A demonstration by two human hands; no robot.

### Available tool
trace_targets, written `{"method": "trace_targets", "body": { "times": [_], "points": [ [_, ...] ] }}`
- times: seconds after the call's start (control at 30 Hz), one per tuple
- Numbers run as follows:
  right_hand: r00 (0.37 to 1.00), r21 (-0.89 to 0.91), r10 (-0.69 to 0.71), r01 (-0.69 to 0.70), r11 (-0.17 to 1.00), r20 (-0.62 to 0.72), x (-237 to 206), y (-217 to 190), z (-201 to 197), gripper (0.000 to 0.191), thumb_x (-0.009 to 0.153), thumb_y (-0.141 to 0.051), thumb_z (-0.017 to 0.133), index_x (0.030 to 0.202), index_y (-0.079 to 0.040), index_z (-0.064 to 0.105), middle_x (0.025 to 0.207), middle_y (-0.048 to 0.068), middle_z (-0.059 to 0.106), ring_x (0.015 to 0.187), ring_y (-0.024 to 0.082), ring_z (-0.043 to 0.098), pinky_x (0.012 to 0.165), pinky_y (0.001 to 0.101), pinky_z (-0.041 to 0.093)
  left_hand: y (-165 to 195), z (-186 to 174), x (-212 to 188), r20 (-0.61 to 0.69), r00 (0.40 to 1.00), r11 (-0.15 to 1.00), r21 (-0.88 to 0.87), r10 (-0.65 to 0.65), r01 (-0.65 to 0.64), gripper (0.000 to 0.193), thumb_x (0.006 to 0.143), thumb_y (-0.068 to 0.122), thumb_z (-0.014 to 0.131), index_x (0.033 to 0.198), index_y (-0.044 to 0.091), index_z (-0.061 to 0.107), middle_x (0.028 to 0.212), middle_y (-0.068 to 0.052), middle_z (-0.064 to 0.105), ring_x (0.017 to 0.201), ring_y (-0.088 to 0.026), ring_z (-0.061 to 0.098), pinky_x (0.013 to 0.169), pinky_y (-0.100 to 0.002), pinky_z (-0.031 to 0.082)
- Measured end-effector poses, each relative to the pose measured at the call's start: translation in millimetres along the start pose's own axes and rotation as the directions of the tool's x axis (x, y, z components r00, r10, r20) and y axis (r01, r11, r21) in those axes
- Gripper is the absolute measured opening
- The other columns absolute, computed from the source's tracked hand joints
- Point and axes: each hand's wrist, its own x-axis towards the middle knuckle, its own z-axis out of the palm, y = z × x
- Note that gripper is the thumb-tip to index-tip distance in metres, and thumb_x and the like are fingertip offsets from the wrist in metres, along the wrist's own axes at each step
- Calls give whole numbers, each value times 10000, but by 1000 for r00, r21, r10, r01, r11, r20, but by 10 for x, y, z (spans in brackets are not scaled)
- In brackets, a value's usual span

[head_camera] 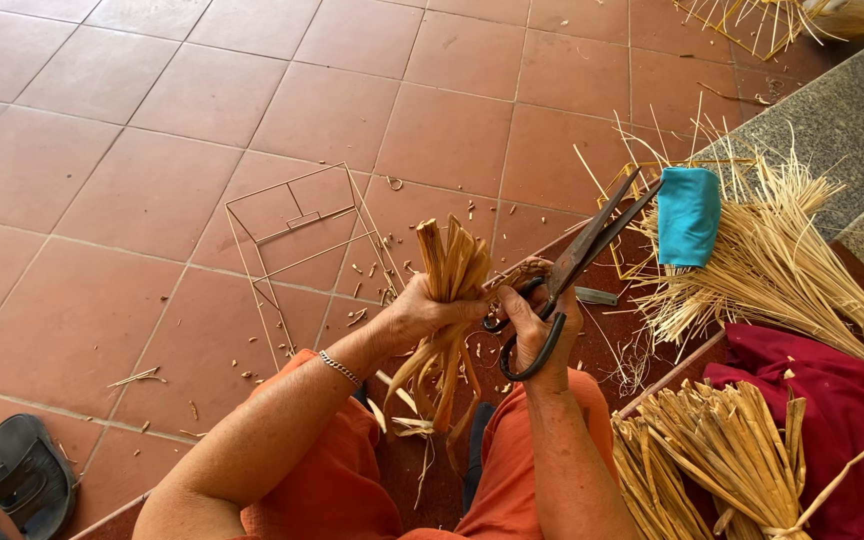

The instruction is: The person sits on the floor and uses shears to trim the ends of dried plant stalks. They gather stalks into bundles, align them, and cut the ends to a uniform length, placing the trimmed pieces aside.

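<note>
My left hand (420,312) grips a bundle of dry tan leaf strips (454,268) held upright, its loose ends hanging down over my lap. My right hand (540,330) holds large dark metal scissors (584,252) by the loop handles, the blades nearly closed and pointing up to the right. The two hands touch each other above my orange-clad knees. A thin metal bracelet (340,368) circles my left wrist.
A thin wire frame (292,215) lies on the red floor tiles with leaf scraps around it. A teal cloth (689,215) rests on a straw pile (787,265) at right. Tied strip bundles (727,455) lie beside a crimson cloth (832,395). Dark sandals (22,485) sit bottom left.
</note>
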Motion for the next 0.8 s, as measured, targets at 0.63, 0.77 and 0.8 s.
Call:
{"method": "trace_targets", "body": {
  "times": [0.63,0.77,0.8],
  "points": [
    [879,-401,263,-90,912,399,-122,184,18,748,1007,-658,411,1389,-39,586,717,-32,557,617,37,455,551,206,374,103,-459,-56,-343,936,990,-91,74,-112,144,899,140,785,961,35,709,803,-14,687,710,-110,641,626,-298,546],
    [868,-342,305,-171,924,391,-116,170,37,738,1004,-649,380,1352,-33,589,663,-43,499,538,40,427,470,208,349,99,-428,-73,-298,949,988,-83,103,-134,144,926,148,773,978,31,706,818,-11,677,714,-96,624,623,-292,531],
    [872,-352,296,-156,923,391,-116,168,34,736,1010,-649,369,1334,-30,600,647,-48,486,530,38,431,461,208,351,103,-427,-65,-287,954,989,-85,90,-119,146,925,158,767,977,34,708,816,-17,694,716,-100,646,628,-292,547]
  ]
}}
